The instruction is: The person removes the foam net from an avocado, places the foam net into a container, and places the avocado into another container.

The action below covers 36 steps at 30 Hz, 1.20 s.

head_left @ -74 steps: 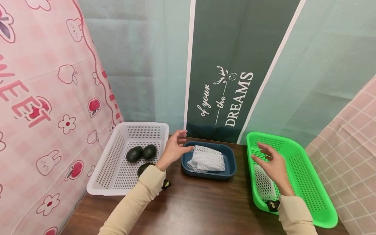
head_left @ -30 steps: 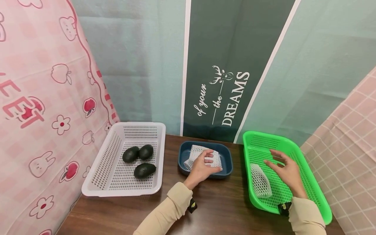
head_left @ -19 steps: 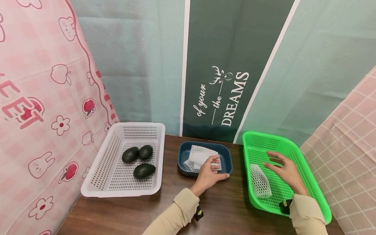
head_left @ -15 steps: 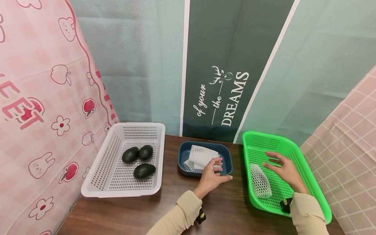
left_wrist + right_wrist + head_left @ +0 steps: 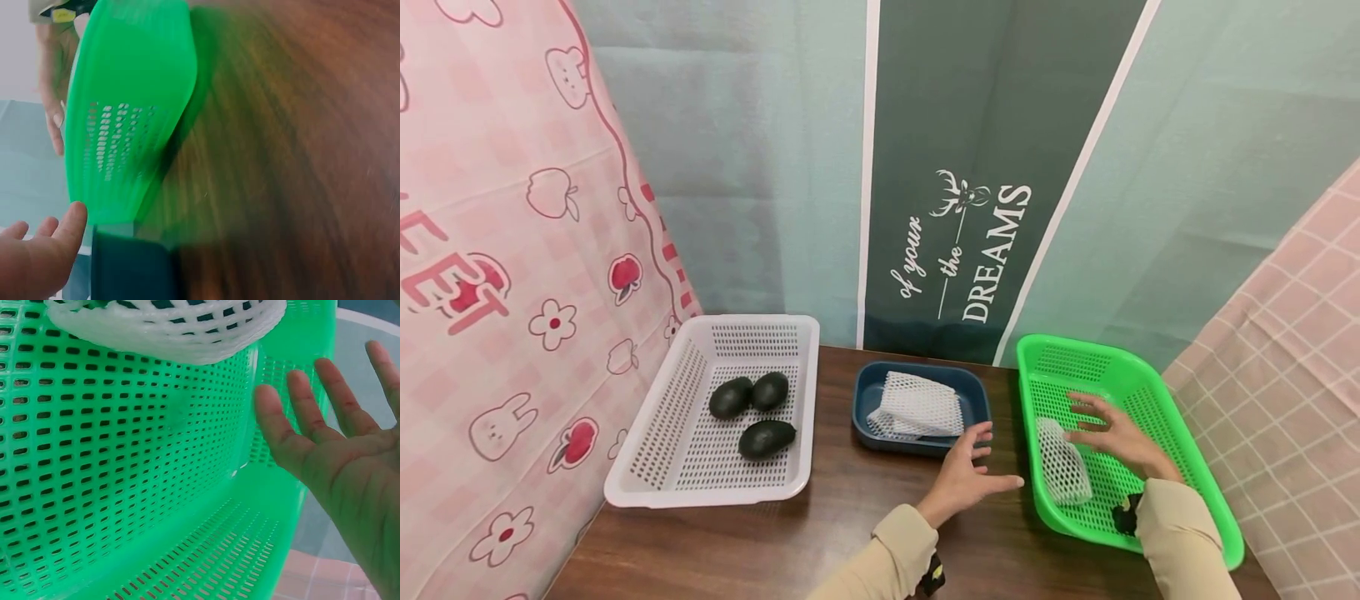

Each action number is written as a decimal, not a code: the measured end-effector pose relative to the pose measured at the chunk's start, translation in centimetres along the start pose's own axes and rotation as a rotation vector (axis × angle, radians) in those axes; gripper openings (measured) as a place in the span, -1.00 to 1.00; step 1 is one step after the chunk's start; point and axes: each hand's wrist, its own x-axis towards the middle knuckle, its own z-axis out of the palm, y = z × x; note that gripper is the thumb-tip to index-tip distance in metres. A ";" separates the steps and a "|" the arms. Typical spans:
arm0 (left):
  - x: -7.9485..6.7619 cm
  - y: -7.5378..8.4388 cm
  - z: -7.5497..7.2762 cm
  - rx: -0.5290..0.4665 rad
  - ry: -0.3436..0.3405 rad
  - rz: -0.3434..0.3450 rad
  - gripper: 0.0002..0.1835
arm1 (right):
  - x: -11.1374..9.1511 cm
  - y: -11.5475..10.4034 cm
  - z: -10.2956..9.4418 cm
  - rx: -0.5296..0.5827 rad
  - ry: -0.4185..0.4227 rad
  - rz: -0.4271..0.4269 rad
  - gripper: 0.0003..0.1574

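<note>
My left hand (image 5: 962, 475) hovers over the table just in front of the blue tray (image 5: 868, 437), fingers extended and thumb held apart, with nothing in its grasp. Its fingers (image 5: 72, 228) point at the green basket (image 5: 137, 56) in the left wrist view. Over that same basket (image 5: 1198, 475), my right hand (image 5: 1116, 442) is spread, thumb toward a white foam net sleeve (image 5: 1063, 467) lying along the left side inside. Seen from the right wrist, the palm is bare and the net (image 5: 206, 337) sits apart from the fingers; something dark shows through its mesh.
White foam net sleeves (image 5: 921, 404) lie stacked in the blue tray. At left stands a white perforated basket (image 5: 658, 442) with three dark avocados (image 5: 767, 439). Everything stands on a brown wooden table (image 5: 737, 542), with fabric hangings (image 5: 737, 192) behind and at both sides.
My left hand has travelled right, from beside the white basket across the blue tray to near the green basket. My right hand first shifted right, then a little left toward the net there.
</note>
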 end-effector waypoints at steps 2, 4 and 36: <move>-0.1 -0.2 0.6 -0.020 -0.003 -0.008 -0.18 | 0.0 0.1 -0.1 0.006 -0.029 0.040 -0.02; -0.1 -0.3 1.1 -0.038 -0.006 -0.015 -0.17 | 0.1 0.2 -0.1 0.018 -0.055 0.065 -0.01; -0.1 -1.7 6.2 0.037 -0.091 -0.072 0.10 | 0.3 2.6 0.7 0.130 -0.152 0.246 0.09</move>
